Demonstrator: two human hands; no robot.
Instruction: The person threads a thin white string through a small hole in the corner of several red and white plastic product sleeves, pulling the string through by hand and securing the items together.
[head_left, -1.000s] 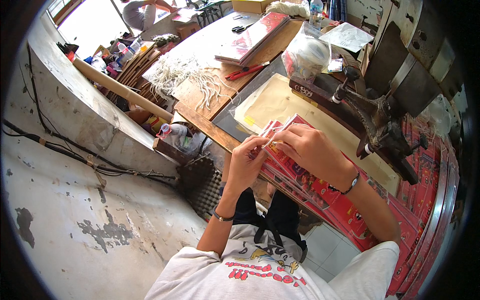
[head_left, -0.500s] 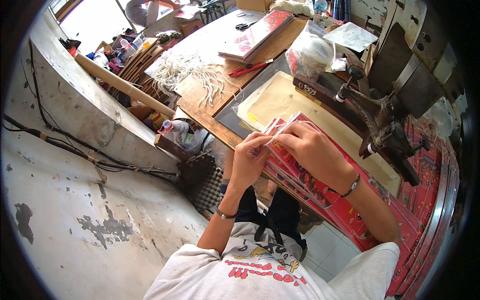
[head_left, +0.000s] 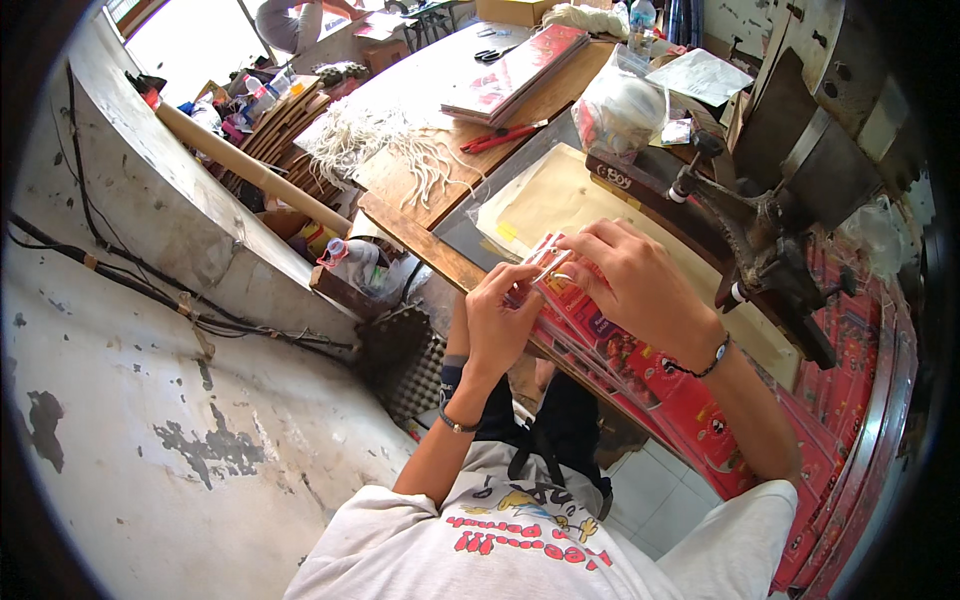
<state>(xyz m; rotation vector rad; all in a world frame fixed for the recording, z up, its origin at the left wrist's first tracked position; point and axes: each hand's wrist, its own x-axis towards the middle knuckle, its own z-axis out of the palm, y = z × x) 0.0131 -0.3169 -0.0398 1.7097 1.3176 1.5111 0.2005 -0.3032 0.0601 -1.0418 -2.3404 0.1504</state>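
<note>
Both hands have edged lower toward mid-frame, left hand point(head_left: 500, 325) and right hand point(head_left: 640, 285) each with grip closed on the red printed sheet point(head_left: 600, 335) at centre, a white cord point(head_left: 553, 266) pinched at its top edge above the tabletop point(head_left: 420, 195).

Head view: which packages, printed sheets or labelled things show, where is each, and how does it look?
Red printed flat cartons: stack under both hands, long, red with coloured pictures.
Flat stack: far on the bench, rectangular, red and pale.
Clear plastic bag: beside the dark machine, bulging, whitish contents.
Paper sheet: top right, white, creased.
</note>
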